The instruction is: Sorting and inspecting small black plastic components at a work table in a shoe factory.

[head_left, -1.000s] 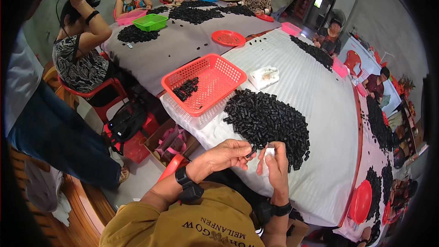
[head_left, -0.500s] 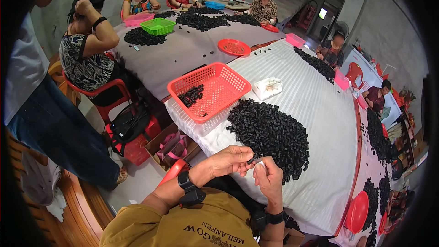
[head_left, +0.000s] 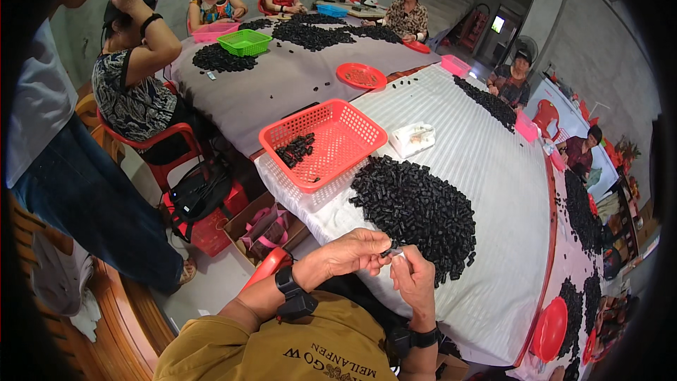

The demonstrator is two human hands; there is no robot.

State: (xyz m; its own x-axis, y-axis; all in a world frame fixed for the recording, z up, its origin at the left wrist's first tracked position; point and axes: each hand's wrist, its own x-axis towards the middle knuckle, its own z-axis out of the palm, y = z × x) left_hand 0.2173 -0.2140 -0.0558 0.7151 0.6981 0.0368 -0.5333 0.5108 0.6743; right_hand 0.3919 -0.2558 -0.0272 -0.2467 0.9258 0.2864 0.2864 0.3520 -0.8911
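Close together at the table's near edge, my two hands meet over a small black cylindrical piece (head_left: 387, 251). My left hand (head_left: 352, 252) pinches it between thumb and fingertips. From the other side my right hand (head_left: 415, 279) is closed, with something small and pale at its fingertips that I cannot make out. Just beyond my fingers lies a broad heap of the same short black pieces (head_left: 416, 208) on the white striped cloth (head_left: 504, 190). Farther left, a red perforated basket (head_left: 345, 141) holds a small cluster of black pieces.
Beside the basket sits a white tissue pack (head_left: 412, 139). A red round tray (head_left: 360, 75) and a green basket (head_left: 245, 43) stand farther off. Several people sit around the tables with more black heaps. At left a person stands near a red chair (head_left: 180, 142); a box holds a bag (head_left: 266, 229).
My hands stay at nearly the same spot, with slight finger movement around the black piece. The seated person at left has shifted a raised hand higher on their head.
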